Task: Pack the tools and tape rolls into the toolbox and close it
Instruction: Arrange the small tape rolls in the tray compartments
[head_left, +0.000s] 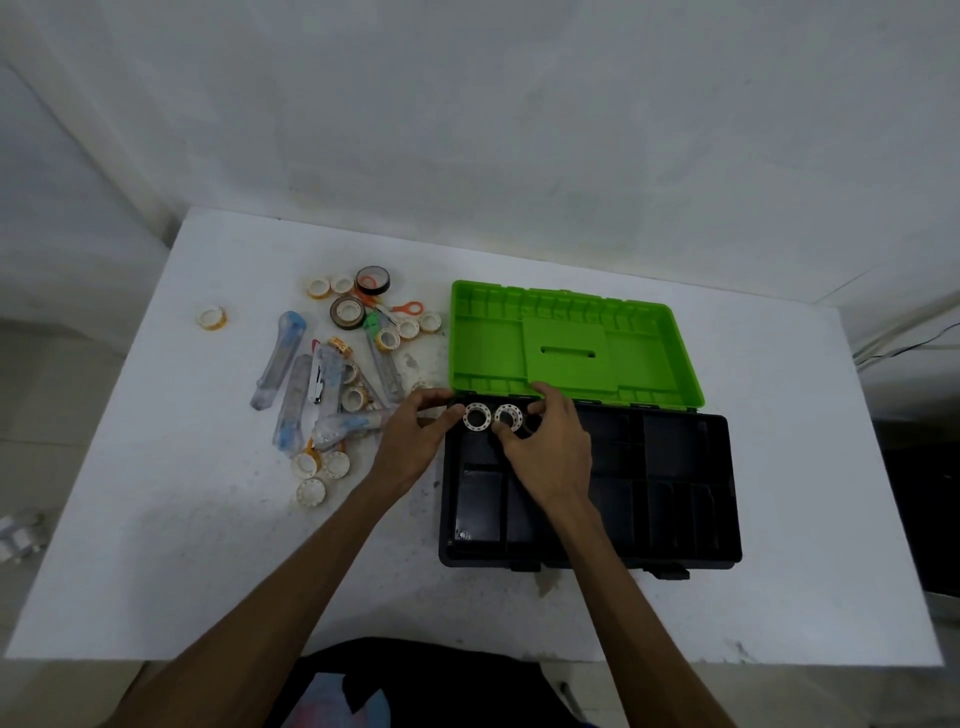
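Both hands worked at the open toolbox's (587, 558) far-left corner: the left hand (415, 441) pinched one tape roll (476, 417), the right hand (550, 452) another (509, 415). Light, rigid rings, seemingly best pinched by their rims.

We see a bare workroom: a stained white desk (208, 545) against a plain white wall (467, 104).
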